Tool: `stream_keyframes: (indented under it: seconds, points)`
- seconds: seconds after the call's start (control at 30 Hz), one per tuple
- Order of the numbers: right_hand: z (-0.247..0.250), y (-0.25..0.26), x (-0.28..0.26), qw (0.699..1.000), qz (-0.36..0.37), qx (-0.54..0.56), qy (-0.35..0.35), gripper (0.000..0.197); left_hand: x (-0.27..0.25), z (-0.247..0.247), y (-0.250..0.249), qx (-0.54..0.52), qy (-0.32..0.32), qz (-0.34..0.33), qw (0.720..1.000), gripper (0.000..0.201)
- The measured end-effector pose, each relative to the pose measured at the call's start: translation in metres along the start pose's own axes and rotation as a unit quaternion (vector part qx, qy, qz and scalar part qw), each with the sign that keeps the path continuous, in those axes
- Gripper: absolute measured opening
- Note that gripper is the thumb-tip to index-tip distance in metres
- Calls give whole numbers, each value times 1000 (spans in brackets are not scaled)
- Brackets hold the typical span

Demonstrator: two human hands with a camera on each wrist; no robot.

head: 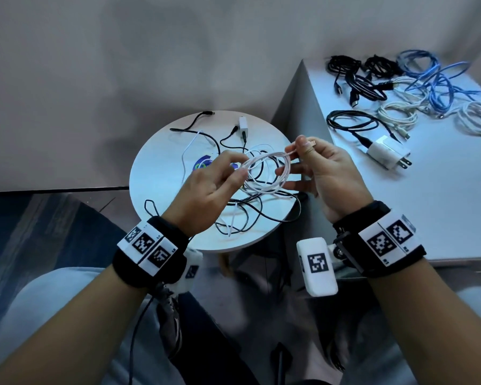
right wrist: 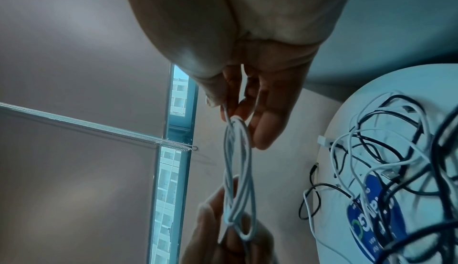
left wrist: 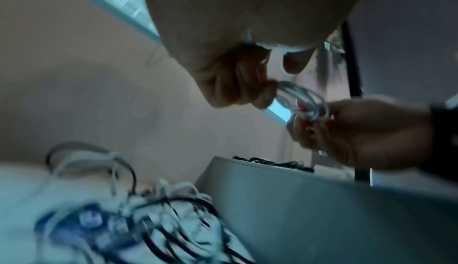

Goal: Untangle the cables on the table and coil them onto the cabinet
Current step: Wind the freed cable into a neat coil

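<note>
White cable [head: 264,173] was looped into a small coil, held in the air over the round counter [head: 161,190]. Left hand [head: 208,190] pinched one side with curled fingers, right hand [head: 325,173] pinched the other, its lower fingers loosely spread. Black cables [head: 261,212] lay tangled below.

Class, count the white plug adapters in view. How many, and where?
2. One plug adapter at the round table's far edge; another on the cabinet, beside a black cable. Tangled cables may hide more.
</note>
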State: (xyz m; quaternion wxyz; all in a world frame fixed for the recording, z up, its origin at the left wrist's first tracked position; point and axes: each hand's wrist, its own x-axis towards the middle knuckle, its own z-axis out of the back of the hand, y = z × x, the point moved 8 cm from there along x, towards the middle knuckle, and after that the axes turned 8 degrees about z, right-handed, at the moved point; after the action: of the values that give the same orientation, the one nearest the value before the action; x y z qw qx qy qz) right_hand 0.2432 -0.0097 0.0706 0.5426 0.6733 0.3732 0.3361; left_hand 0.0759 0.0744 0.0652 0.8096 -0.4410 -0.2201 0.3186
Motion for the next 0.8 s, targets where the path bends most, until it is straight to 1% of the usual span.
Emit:
stream_keyframes:
  seconds: [0.03,0.07,0.13,0.2,0.27,0.37,0.5,0.53,0.6,0.7,0.8]
  points:
    - [-1,-4,-1,1000,-10,7,3,22,-1,-8,6,-84,37,34,995,27]
    - [-2,-9,-2,1000,-21,17,3,20,-4,-14,10,-149,64,66,985,25]
    - [-3,-17,-4,999,-39,33,-4,14,-7,-21,15,-217,87,109,966,21]
    - [-3,-20,-4,998,-50,37,-8,8,-8,-20,15,-261,70,131,954,14]
    - [-4,-22,-4,998,-57,37,-7,4,-6,-14,19,-294,33,149,943,8]
    - [-8,-27,-7,997,-66,27,1,5,-4,-9,23,-313,5,168,935,4]
    - [-15,-39,-11,995,-92,43,-3,26,-5,-10,24,-311,3,184,932,7]
    - [-18,-42,-12,993,-102,51,-6,28,-5,-10,25,-316,1,188,930,7]
    - [-23,-49,-16,989,-130,72,-11,25,-6,-10,27,-326,-7,194,925,5]
    - [-30,-58,-21,981,-168,95,8,21,-7,-9,31,-339,-22,198,919,5]
    - [-30,-60,-22,979,-172,106,13,21,-6,-8,32,-330,-29,194,924,7]
